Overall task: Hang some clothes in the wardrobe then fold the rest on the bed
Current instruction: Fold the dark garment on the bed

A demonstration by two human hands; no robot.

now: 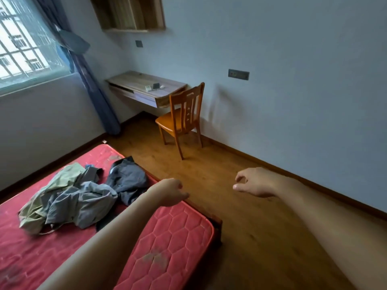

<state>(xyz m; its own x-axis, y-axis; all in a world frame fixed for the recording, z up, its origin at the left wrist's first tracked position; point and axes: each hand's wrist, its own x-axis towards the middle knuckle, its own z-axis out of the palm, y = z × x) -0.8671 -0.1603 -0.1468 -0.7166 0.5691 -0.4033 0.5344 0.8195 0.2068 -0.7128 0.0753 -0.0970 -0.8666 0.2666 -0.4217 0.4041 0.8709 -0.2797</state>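
Note:
A loose heap of clothes lies on the red quilted mattress [178, 237] at the left: a pale green garment [52, 193], a grey-blue shirt [83, 206] and a dark jacket [127, 178] near the bed's right edge. My left hand [167, 192] hovers over that edge, just right of the dark jacket, fingers loosely curled and holding nothing. My right hand [254, 182] hangs over the wooden floor, apart from the bed, fingers relaxed and empty. No wardrobe is in view.
An orange wooden chair [182, 120] stands on the wooden floor [240, 227] before a wall-mounted desk [144, 88] with small items on it. A blue curtain [94, 91] hangs beside the barred window [25, 45]. A wooden shelf [129, 13] is fixed high on the wall.

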